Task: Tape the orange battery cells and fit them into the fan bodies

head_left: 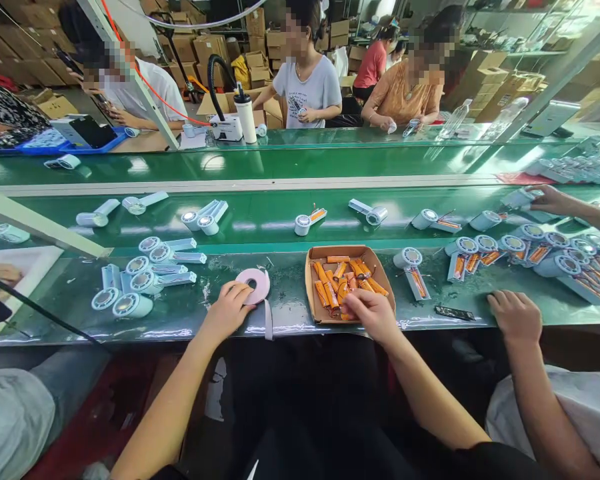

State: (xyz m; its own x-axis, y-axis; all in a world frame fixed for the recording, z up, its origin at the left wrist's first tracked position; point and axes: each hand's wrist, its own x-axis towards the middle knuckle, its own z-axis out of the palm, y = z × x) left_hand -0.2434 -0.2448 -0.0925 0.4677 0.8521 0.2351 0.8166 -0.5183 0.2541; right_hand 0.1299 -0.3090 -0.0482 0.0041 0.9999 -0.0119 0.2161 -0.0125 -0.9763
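Observation:
My left hand (227,310) lies at the near edge of the bench, fingers closed on the rim of a pale pink tape roll (261,285). A loose strip of tape (269,321) hangs from the roll towards the bench edge. My right hand (377,315) reaches over the front right corner of a shallow cardboard box (311,303). Inside it lie several orange wrapped batteries (330,293) with thin wires. The thumb and fingers of that hand are pinched together against the batteries; what is between them is hidden.
Light blue fan-like housings (133,305) stand in a group at left. More housings with orange batteries (563,265) crowd the right, near a co-worker's hand (517,317). A dark circuit board (454,313) lies by that hand. A green conveyor belt (260,213) with scattered housings runs behind.

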